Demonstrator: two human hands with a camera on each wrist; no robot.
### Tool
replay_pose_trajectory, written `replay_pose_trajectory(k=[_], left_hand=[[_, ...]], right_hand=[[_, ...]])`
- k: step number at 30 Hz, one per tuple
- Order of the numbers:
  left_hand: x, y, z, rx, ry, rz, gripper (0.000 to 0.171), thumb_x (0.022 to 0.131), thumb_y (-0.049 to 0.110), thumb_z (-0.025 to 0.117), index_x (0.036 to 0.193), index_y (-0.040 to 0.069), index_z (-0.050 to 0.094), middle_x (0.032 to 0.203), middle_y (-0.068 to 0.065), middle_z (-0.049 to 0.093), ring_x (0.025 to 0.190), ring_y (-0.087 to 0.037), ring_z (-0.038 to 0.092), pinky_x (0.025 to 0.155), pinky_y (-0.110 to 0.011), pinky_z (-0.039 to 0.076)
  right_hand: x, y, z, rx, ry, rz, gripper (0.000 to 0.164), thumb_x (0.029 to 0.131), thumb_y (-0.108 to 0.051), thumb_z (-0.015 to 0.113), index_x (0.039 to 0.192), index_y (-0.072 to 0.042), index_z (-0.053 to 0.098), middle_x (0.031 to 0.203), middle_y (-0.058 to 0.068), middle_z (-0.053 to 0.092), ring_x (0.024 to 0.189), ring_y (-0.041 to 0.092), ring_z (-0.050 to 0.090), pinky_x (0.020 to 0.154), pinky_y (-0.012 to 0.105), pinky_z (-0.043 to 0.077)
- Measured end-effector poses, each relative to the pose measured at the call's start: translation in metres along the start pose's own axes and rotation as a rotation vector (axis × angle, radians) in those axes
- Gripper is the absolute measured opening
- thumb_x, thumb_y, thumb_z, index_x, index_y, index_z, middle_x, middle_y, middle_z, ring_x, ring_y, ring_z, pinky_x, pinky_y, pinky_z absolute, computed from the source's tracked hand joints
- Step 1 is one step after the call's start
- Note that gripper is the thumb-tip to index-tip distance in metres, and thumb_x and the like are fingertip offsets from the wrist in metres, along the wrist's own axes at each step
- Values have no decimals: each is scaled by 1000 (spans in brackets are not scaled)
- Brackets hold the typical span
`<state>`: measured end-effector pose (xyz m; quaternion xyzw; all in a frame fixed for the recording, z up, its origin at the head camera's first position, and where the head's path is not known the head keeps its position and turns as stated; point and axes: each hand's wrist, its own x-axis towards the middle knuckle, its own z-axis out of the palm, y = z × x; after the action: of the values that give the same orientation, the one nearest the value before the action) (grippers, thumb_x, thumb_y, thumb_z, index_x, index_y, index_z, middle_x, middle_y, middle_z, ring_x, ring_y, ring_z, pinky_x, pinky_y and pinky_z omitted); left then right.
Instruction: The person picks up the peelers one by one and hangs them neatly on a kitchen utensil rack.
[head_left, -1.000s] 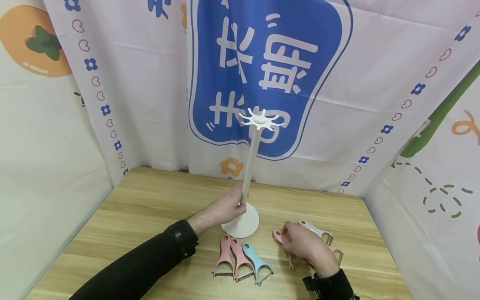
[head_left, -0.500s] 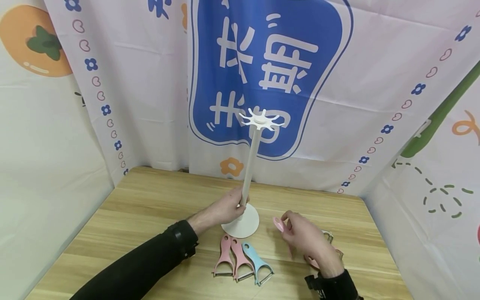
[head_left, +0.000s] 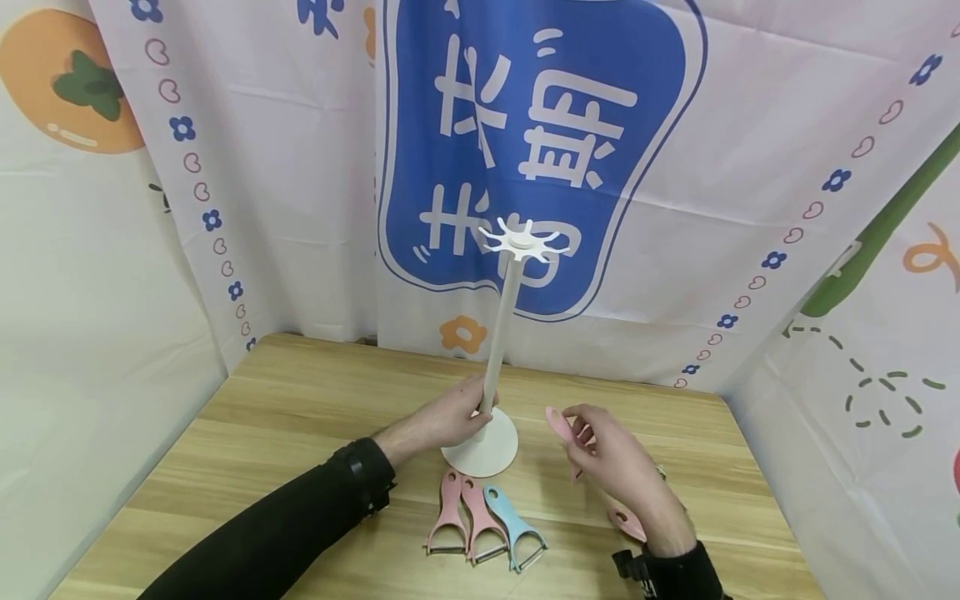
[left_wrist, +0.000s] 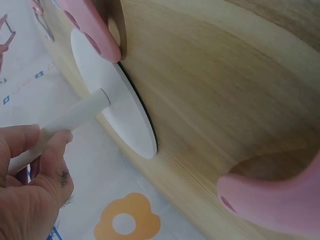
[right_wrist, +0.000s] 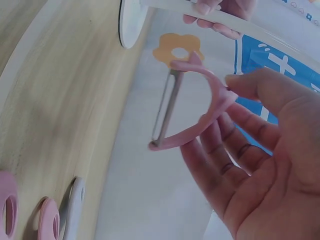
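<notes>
My left hand (head_left: 450,414) grips the white pole (head_left: 504,325) of a stand low down, just above its round base (head_left: 480,458). A ring of several short hooks (head_left: 521,240) tops the stand. My right hand (head_left: 611,458) pinches a pink peeler (right_wrist: 215,102) between thumb and fingers, raised over the table to the right of the base. Its metal blade (right_wrist: 166,107) faces away from the palm in the right wrist view. Two pink peelers, one nearest the stand (head_left: 450,508), and a blue peeler (head_left: 510,521) lie in a row before the base.
Another pink peeler (head_left: 627,522) lies partly under my right wrist. A white peeler (right_wrist: 75,207) shows beside it in the right wrist view, mostly hidden in the head view. Printed cloth (head_left: 300,208) hangs behind the wooden table (head_left: 300,383) and at both sides.
My right hand has lifted the pink peeler off the table and moved it up and slightly away from the body. My left hand stays on the pole.
</notes>
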<state>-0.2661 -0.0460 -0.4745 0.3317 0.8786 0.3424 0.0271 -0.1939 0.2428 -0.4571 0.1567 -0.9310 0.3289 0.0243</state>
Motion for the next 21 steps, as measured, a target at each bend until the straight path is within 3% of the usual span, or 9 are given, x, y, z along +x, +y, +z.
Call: replay_pose_trajectory(k=[9, 21], left_hand=[[0, -1, 1, -9, 2, 13, 23, 97, 2, 68, 118, 1, 57, 106, -6, 57, 102, -22, 56, 87, -40, 52], [1, -3, 2, -18, -2, 32, 23, 97, 1, 67, 118, 0, 56, 107, -7, 57, 104, -23, 57, 88, -41, 53]], right_hand=[[3, -3, -3, 83, 62, -42, 45, 96, -12, 73, 139, -12, 61, 107, -1, 62, 95, 12, 64, 88, 31, 58], [10, -15, -19, 176, 202, -102, 44, 100, -22, 70, 143, -19, 61, 118, 2, 63, 108, 18, 63, 91, 39, 58]])
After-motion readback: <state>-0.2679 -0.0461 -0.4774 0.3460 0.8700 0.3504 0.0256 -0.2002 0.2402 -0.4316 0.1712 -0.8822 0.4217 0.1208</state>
